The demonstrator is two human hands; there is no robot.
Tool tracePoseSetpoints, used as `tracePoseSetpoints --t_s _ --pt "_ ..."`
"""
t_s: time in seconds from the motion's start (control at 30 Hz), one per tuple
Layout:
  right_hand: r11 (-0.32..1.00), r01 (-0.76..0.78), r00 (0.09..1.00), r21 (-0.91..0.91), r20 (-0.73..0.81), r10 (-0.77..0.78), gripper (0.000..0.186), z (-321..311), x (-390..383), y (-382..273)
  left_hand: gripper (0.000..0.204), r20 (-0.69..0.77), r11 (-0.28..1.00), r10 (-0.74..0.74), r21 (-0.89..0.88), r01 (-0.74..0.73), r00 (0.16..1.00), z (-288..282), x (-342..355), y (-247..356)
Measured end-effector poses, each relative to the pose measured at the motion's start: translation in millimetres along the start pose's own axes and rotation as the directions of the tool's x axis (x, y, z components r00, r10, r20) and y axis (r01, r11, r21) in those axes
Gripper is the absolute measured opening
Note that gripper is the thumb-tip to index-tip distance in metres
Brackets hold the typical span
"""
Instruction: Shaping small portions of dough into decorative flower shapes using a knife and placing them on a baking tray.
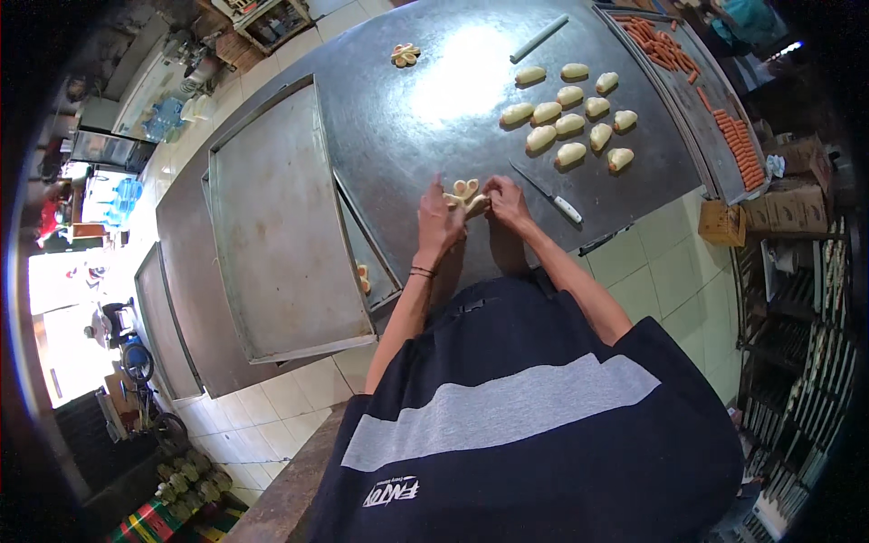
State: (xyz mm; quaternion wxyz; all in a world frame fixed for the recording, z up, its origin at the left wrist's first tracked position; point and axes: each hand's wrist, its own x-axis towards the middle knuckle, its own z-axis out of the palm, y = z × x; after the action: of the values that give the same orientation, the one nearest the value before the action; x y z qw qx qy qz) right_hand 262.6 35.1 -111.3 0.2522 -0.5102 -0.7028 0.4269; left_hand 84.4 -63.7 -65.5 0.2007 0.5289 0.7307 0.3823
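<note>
My left hand (438,217) is at the left side of a piece of cut dough with sausage slices (465,188), index finger raised and other fingers curled at it. My right hand (503,201) pinches the right side of that piece. A knife with a white handle (565,206) lies to the right. Several wrapped dough rolls (570,123) lie beyond it on the metal table (380,136). A finished flower-shaped piece (405,54) sits at the far side, and a pale cylindrical rod (539,39) lies at the upper right.
An empty-looking baking tray (272,235) overlaps another tray at left, with some dough (363,279) showing beneath its edge. A tray of sausages (733,145) is at right, above a crate (721,222) and boxes (783,204). Racks (806,362) stand lower right, bicycles (136,362) lower left.
</note>
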Motion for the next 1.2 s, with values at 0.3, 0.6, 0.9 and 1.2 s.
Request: tracePoseSetpoints --t_s 0.3,0.6,0.9,1.2 --pt "0.998 0.026 0.994 0.052 0.104 -0.032 0.023 -3 -7 -47 0.105 0.160 0.973 0.083 0.202 -0.115 0.984 -1 19 7" --pt "0.956 0.133 0.959 -0.260 -0.210 -0.190 0.028 -15 13 -4 0.096 0.072 0.985 0.148 0.076 -0.154 0.986 34 38 -4" --pt "0.978 -0.059 0.998 -0.199 0.024 0.065 0.031 -6 29 2 0.078 -0.138 0.981 0.173 0.118 -0.157 0.975 28 28 -20" --pt "0.993 -0.086 0.991 -0.079 -0.112 0.077 0.029 -25 27 -40 0.026 0.128 0.994 0.048 0.092 -0.060 0.991 -7 -3 -10"
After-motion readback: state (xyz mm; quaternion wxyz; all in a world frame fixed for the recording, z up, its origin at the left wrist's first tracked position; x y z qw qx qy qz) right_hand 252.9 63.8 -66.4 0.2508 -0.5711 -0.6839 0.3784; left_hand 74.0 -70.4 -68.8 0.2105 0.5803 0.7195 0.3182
